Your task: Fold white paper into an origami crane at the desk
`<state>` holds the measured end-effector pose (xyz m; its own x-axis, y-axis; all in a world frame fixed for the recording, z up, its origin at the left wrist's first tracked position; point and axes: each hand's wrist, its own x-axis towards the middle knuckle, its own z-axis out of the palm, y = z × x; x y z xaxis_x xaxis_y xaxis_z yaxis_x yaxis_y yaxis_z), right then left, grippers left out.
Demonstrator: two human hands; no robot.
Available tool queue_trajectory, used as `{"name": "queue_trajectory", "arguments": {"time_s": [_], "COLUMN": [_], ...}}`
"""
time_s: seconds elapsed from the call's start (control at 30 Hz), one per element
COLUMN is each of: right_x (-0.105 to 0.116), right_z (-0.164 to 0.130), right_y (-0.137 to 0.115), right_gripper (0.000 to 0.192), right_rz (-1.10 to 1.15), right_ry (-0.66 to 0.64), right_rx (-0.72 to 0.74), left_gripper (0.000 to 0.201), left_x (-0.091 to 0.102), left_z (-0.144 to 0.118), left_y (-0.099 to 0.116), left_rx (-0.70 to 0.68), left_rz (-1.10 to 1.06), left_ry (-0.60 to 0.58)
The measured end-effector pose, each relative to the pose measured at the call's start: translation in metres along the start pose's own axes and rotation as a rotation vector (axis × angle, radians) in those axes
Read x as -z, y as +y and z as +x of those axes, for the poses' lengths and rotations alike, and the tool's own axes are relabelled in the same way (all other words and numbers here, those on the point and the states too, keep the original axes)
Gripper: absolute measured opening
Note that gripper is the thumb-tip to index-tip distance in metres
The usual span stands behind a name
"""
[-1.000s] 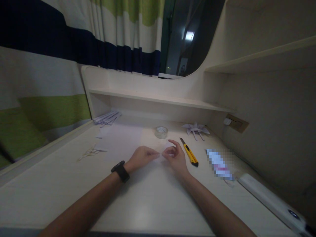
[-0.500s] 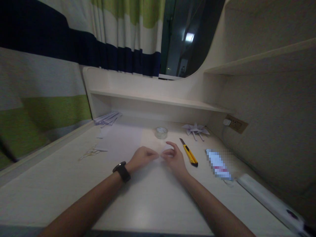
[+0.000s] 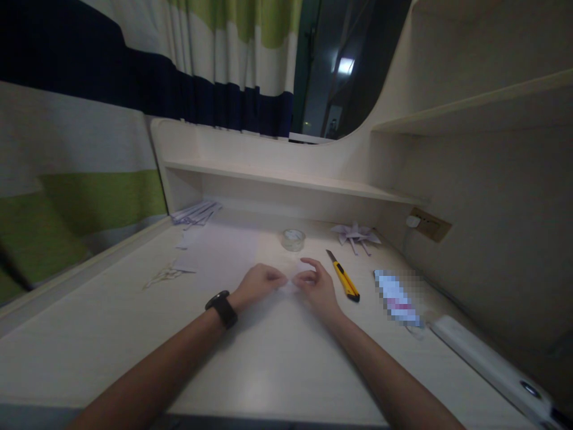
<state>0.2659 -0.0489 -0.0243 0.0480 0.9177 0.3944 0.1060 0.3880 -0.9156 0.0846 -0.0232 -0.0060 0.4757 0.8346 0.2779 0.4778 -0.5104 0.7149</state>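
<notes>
Fingers point(image 3: 278, 278) around barely visible paper point(image 3: 290, 280)

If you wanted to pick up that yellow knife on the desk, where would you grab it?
Probably by the yellow handle of the utility knife, at its middle, coming from above. It lies flat on the desk, blade tip pointing away toward the tape roll, so the near end is safest. The right hand sits just beside it.

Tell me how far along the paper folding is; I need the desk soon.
Done: one folded paper shape lies by the back shelf. In hand: left hand and right hand pinch a small paper piece. Left: flat sheets and paper strips lie unfolded.
</notes>
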Motion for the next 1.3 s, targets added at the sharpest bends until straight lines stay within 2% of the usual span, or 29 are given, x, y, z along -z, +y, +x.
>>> {"name": "queue_trajectory", "arguments": {"time_s": [0.13,0.23,0.4,0.57,0.67,0.87,1.03,1.3], "right_x": [0.000,0.001,0.001,0.000,0.001,0.011,0.011,0.009], "right_z": [-0.001,-0.001,0.000,-0.001,-0.001,0.004,0.007,0.004], "right_y": [0.001,0.002,0.000,0.003,0.001,-0.006,-0.001,0.001], "right_gripper": [0.050,0.049,0.048,0.046,0.045,0.017,0.017,0.010], "right_rz": [0.025,0.016,-0.017,-0.001,-0.006,-0.163,-0.144,-0.198], "right_ry": [0.014,0.027,0.038,0.034,0.013,0.021,-0.081,-0.121], "right_rx": [-0.050,-0.056,-0.040,-0.036,-0.034,0.155,0.080,0.112], "left_gripper": [0.033,0.034,0.040,0.036,0.036,0.037,0.038,0.038], "left_x": [-0.001,-0.002,-0.001,-0.001,-0.002,-0.002,-0.004,-0.006], "left_z": [0.000,0.000,0.002,0.002,0.001,0.001,0.001,0.000], "left_y": [0.000,0.000,-0.004,-0.008,-0.007,-0.008,-0.011,-0.008], "left_rx": [-0.017,0.010,0.078,0.104,0.067,0.062,0.046,0.031], "left_rz": [0.013,-0.056,-0.143,-0.112,-0.055,0.037,0.051,0.048], "left_ry": [0.017,0.021,-0.067,-0.041,-0.022,-0.021,-0.046,-0.092]}}
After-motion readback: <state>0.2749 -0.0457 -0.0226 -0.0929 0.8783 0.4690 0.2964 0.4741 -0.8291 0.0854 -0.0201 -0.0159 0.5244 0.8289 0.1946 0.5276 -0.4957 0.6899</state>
